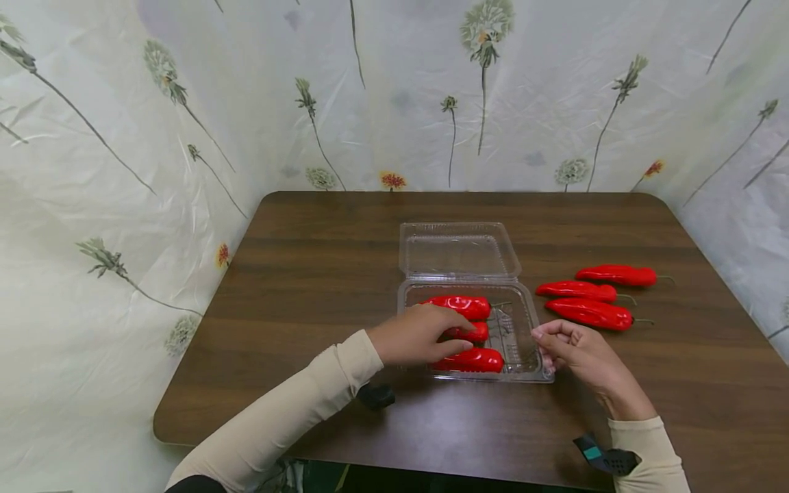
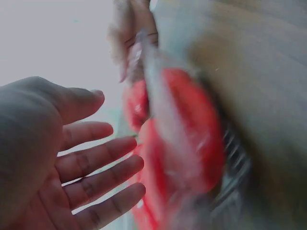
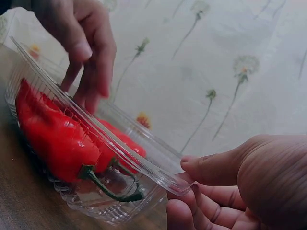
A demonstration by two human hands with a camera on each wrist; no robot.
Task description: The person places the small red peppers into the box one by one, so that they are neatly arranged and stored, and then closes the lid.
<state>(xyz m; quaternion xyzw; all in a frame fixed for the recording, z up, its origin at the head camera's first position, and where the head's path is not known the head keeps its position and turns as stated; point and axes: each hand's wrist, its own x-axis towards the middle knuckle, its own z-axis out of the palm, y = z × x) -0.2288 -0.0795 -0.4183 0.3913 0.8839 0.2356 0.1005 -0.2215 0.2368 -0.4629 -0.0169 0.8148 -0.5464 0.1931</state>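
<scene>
A clear plastic clamshell container lies with its lid folded back. Three red peppers lie inside: a far pepper, a middle pepper and a near pepper. Above them is my left hand, hiding their left ends. Its fingers stretch out straight with nothing held in the left wrist view, where the peppers look blurred. My right hand pinches the container's right rim between thumb and fingers. In the right wrist view the thumb presses on the corner of that rim.
To the right of the container, three more red peppers lie on the brown table: a back one, a middle one and a front one. A flower-patterned sheet hangs behind the table.
</scene>
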